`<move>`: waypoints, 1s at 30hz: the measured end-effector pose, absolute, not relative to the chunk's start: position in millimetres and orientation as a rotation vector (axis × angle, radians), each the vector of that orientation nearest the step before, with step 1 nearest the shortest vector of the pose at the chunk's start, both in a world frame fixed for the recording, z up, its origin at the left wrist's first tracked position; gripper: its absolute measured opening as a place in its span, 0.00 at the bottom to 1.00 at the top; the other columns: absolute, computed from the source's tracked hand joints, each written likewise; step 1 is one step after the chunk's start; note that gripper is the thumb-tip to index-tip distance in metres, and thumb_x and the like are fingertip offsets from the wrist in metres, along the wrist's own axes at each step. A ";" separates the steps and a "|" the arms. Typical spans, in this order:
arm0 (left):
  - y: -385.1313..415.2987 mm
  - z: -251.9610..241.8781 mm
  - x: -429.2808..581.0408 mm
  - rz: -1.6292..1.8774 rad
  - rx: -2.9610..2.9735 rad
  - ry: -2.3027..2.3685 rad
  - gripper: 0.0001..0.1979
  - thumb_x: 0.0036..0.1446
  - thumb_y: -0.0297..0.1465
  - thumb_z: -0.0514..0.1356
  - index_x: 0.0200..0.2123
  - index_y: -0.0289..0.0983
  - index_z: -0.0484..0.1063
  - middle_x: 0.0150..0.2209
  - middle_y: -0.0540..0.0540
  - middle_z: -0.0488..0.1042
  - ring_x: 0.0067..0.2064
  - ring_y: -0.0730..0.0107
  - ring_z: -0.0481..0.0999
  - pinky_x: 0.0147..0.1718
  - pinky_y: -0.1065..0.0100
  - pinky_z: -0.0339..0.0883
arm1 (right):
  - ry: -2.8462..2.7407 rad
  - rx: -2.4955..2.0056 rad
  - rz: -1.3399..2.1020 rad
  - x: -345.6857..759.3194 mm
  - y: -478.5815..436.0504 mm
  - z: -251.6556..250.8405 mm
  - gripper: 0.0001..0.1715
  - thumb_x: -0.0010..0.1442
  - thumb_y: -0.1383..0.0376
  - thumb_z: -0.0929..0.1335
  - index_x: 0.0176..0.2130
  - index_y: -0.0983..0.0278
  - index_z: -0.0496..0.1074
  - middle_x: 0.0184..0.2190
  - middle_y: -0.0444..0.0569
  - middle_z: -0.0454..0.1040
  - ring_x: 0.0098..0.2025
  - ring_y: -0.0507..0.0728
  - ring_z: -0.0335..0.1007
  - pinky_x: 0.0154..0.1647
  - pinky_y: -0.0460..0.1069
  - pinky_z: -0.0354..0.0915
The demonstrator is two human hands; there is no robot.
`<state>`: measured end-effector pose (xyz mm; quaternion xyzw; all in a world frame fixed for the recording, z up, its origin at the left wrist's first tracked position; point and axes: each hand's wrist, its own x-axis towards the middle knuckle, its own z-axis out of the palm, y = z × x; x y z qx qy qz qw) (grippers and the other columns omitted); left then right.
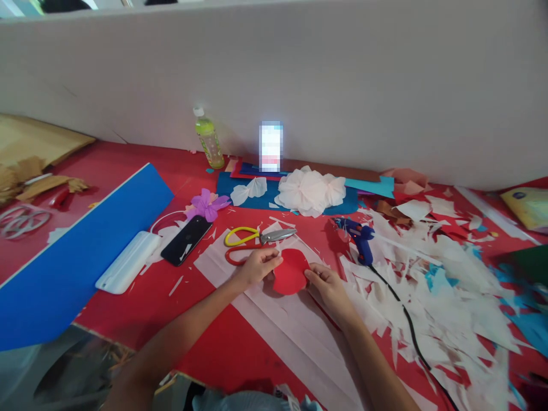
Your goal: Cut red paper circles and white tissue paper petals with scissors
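A rounded red paper cutout (290,273) is held between both hands above a strip of pale pink paper (274,319). My left hand (259,266) pinches its upper left edge. On the right edge, my right hand (326,281) grips it with thumb and fingers. Just beyond my left hand lie scissors (278,234) with one yellow and one red handle, blades pointing right. A blue glue gun (362,240) rests to the right, its black cord running toward the front edge. White paper flowers (311,191) sit farther back on a blue sheet.
White paper scraps (428,285) cover the right side of the red table (149,319). At left are a black phone (187,240), a white power bank (128,262), a purple flower (208,205) and a blue board (98,245). A bottle (208,140) and a lit screen (270,146) stand by the partition.
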<state>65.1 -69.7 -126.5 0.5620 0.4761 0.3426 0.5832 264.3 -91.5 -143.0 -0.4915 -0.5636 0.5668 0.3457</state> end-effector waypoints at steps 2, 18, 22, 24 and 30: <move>-67.3 -117.9 59.7 0.788 1.425 1.167 0.14 0.55 0.40 0.53 0.26 0.35 0.64 0.20 0.53 0.64 0.23 0.74 0.67 0.21 0.74 0.59 | -1.450 -1.267 1.475 264.5 -91.7 -143.4 0.16 0.57 0.54 0.62 0.25 0.61 0.66 0.22 0.43 0.65 0.25 0.52 0.60 0.27 0.47 0.57; -45.6 -101.3 6.9 -0.209 2.221 1.887 0.17 0.53 0.39 0.56 0.43 0.36 0.66 0.40 0.38 0.74 0.39 0.54 0.75 0.31 0.66 0.64 | -1.460 -1.298 1.432 264.6 -91.0 -145.8 0.17 0.56 0.54 0.62 0.22 0.61 0.62 0.20 0.42 0.63 0.23 0.51 0.58 0.24 0.46 0.55; -45.6 -90.0 4.5 -0.247 2.222 1.903 0.22 0.54 0.48 0.51 0.36 0.34 0.68 0.35 0.36 0.74 0.37 0.52 0.75 0.30 0.65 0.63 | -1.462 -1.273 1.453 264.3 -90.6 -143.4 0.16 0.57 0.55 0.62 0.22 0.61 0.63 0.20 0.42 0.64 0.23 0.52 0.60 0.25 0.46 0.57; -47.8 -82.2 -1.1 -0.220 2.221 1.876 0.20 0.56 0.46 0.50 0.36 0.35 0.68 0.37 0.36 0.74 0.37 0.54 0.75 0.32 0.65 0.64 | -1.465 -1.280 1.453 264.2 -90.6 -143.0 0.16 0.57 0.56 0.62 0.22 0.60 0.63 0.20 0.42 0.65 0.23 0.52 0.60 0.25 0.46 0.58; -55.2 -57.4 -19.4 -0.108 2.274 1.573 0.19 0.58 0.31 0.50 0.54 0.38 0.61 0.53 0.40 0.68 0.51 0.59 0.70 0.44 0.65 0.62 | -1.462 -1.266 1.453 264.3 -90.4 -145.3 0.16 0.56 0.55 0.62 0.22 0.61 0.64 0.20 0.42 0.65 0.24 0.52 0.61 0.26 0.46 0.58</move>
